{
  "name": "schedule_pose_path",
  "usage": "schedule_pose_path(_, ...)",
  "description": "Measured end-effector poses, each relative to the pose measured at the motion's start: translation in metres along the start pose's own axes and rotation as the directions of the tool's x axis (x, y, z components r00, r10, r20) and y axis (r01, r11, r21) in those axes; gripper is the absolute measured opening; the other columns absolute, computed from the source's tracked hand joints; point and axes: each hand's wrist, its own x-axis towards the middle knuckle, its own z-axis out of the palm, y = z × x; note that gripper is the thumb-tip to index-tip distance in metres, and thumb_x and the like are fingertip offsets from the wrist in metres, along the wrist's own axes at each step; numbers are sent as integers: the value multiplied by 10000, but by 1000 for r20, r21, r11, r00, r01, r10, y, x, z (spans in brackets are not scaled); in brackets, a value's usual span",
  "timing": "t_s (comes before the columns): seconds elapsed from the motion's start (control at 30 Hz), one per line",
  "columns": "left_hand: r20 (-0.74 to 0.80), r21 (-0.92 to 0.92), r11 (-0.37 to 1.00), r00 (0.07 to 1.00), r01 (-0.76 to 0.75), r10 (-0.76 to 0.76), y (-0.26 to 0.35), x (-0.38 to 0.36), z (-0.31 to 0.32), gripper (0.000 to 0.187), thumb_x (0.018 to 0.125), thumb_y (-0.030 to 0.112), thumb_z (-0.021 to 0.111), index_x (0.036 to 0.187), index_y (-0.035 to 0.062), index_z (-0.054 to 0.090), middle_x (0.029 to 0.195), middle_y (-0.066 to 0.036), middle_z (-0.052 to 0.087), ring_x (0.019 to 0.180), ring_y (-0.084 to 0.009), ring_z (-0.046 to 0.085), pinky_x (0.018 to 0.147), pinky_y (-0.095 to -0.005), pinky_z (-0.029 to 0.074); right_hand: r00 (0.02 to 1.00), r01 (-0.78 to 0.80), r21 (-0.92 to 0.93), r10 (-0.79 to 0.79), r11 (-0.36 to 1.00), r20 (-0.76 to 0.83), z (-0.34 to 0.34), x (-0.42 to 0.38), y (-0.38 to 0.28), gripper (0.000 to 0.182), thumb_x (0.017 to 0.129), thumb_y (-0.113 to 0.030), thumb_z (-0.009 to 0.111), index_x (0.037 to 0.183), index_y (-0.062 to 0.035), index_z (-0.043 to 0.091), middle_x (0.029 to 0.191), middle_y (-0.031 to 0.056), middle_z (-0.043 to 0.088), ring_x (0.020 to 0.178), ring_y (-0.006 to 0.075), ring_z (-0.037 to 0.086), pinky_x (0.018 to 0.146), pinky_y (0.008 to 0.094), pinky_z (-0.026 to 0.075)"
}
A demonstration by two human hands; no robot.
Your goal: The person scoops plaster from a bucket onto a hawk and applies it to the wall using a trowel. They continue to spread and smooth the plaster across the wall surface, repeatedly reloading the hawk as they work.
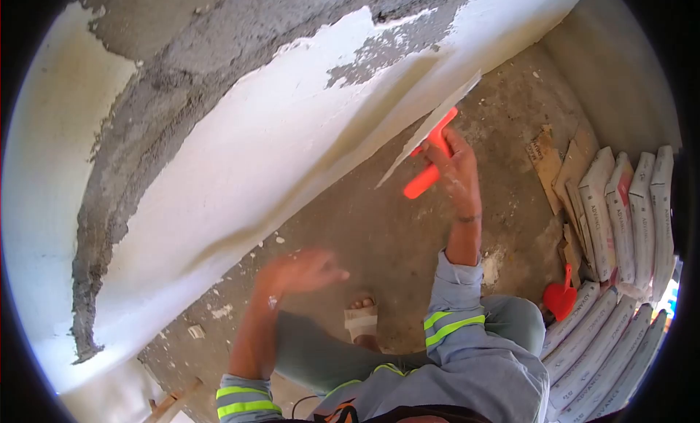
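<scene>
My right hand [458, 171] is closed round the red handle of a plastering trowel [421, 183]. The trowel's long thin blade is tilted nearly edge-on to me, close to the lower part of the wall [219, 168]. White plaster coats much of that wall, with a rough grey cement band left bare above it. Lower down and to the left, my left hand [300, 271] hovers over the floor, apart from the wall. Motion smears its fingers, and nothing shows clearly in it.
Several filled bags [601, 212] are stacked along the right, with a red scoop [560, 298] resting by them. Torn cardboard [545, 161] leans behind. Plaster crumbs dot the concrete floor [350, 226]. A piece of wood [171, 402] lies at the lower left, and my sandalled foot [362, 321] is below.
</scene>
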Motion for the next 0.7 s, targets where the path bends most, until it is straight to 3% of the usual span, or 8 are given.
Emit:
schedule_pose_path(0.17, 55, -27, 997, 996, 72, -71, -4, 1, -5, 586, 912, 609, 497, 1091, 73, 654, 1155, -186, 648, 1099, -359, 609, 928, -465, 483, 945, 261, -206, -293, 943, -147, -3, 11, -76, 150, 882, -101, 661, 1020, -42, 652, 820, 25, 636, 719, 106, 567, 632, 276, 471)
schedule_pose_path(0.23, 71, -8, 997, 995, 76, -75, -3, 2, -7, 584, 916, 606, 492, 1098, 75, 654, 1158, -184, 648, 1107, -359, 606, 933, -467, 480, 736, 598, -431, -676, 676, -39, 14, 32, -63, 191, 833, -121, 689, 1019, -85, 665, 859, 108, 647, 750, 214, 636, 652, 341, 505)
schedule_pose_path(0.3, 70, 13, 997, 995, 73, -74, 5, 3, -11, 581, 921, 602, 486, 1109, 78, 654, 1163, -186, 647, 1111, -357, 605, 938, -466, 477, 602, 705, -567, -782, 426, 161, 52, 32, -44, 219, 783, -111, 691, 996, -98, 639, 935, 123, 629, 838, 291, 628, 670, 388, 514)
schedule_pose_path(0.43, -19, 50, 997, 998, -66, 67, 14, 18, -4, 563, 911, 572, 537, 1044, 38, 654, 1014, -186, 682, 982, -345, 655, 839, -433, 513, 614, 780, -433, -686, 451, 391, 111, -15, 25, 171, 760, -100, 685, 904, -88, 595, 865, 90, 571, 812, 293, 587, 676, 418, 502)
schedule_pose_path(0.53, 71, 152, 983, 994, -99, 89, 43, 21, 1, 551, 913, 571, 532, 1042, 48, 649, 1034, -179, 682, 995, -351, 649, 860, -440, 509, 690, 723, -346, -618, 598, 376, 79, -32, 42, 191, 734, -91, 707, 907, -100, 627, 836, 99, 605, 797, 312, 608, 684, 416, 512)
schedule_pose_path(0.6, 150, 91, 993, 987, -76, 62, 53, 20, -1, 535, 919, 562, 529, 1048, 54, 636, 1029, -171, 681, 1000, -344, 650, 862, -443, 505, 759, 645, -253, -642, 721, 105, 40, -27, 39, 160, 754, -88, 737, 894, -76, 661, 829, 82, 663, 763, 253, 645, 664, 363, 515)
schedule_pose_path(0.67, 185, 41, 997, 981, -71, 62, 57, 17, -3, 519, 925, 555, 527, 1055, 62, 623, 1013, -165, 680, 989, -338, 652, 858, -446, 503, 963, 232, 103, -213, 967, -167, 17, -23, 31, 195, 842, -163, 757, 975, -52, 668, 822, 53, 666, 658, 113, 593, 597, 257, 476)
schedule_pose_path(0.7, 180, 24, 997, 981, -78, 72, 58, 15, -3, 511, 928, 551, 525, 1059, 66, 616, 1000, -163, 679, 976, -335, 654, 853, -446, 503, 943, 195, 142, -146, 970, -300, 6, -6, 44, 199, 839, -163, 761, 963, -39, 665, 796, 27, 645, 664, 90, 572, 591, 237, 463)
